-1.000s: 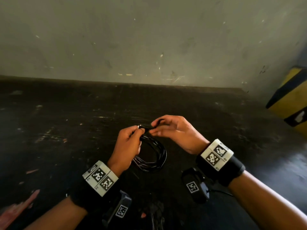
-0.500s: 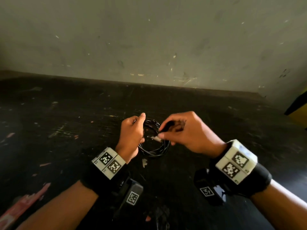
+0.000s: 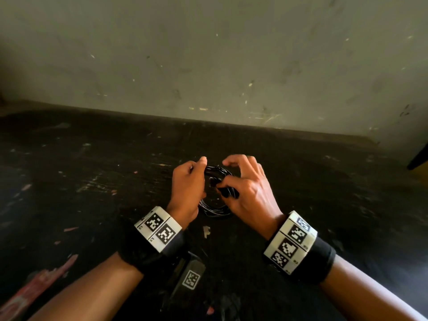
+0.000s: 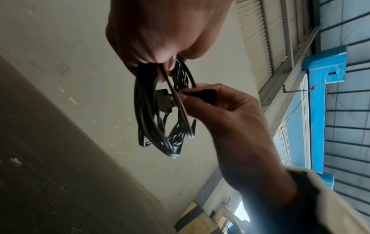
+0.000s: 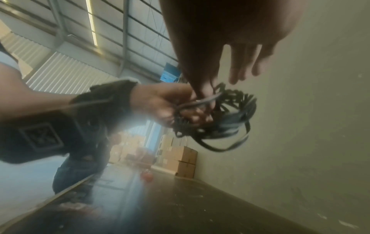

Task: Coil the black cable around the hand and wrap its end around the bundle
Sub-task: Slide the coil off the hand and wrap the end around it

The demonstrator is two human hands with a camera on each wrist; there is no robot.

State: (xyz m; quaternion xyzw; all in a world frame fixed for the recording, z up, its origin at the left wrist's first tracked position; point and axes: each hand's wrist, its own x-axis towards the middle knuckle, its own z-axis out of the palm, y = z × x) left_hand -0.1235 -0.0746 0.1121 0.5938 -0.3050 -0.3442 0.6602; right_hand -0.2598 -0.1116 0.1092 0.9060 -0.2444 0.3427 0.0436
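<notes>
The left hand grips the coiled black cable above the dark surface; the right hand pinches its plug end beside the bundle.

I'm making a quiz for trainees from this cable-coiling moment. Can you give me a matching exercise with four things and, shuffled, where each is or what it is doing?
Things:
1. left hand
2. right hand
3. cable bundle
4. wall

States:
A. pinches the plug end of the cable
B. stands behind the dark table
C. hangs in loops between the two hands
D. grips the top of the coiled loops

Pairs: 1-D, 2-A, 3-C, 4-B
</notes>
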